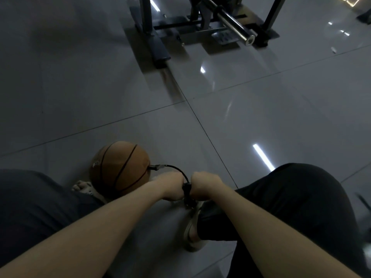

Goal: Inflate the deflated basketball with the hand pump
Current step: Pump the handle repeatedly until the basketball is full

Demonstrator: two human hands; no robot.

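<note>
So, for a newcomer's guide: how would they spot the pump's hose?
Find the orange basketball on the tiled floor. From its right side the hose arcs between the left hand and right hand gripping the pump. It is the only thin, black, curved cord.

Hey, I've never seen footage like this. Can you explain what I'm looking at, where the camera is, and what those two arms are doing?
There is no machine here. A single camera is worn on a person's head and looks down at their own arms. The left hand and right hand are fists side by side, each gripping one side of the handle of a black hand pump. A thin black hose curves from the pump to an orange-brown basketball lying on the grey tiled floor. At the top stands gym equipment with a steel barbell.
</note>
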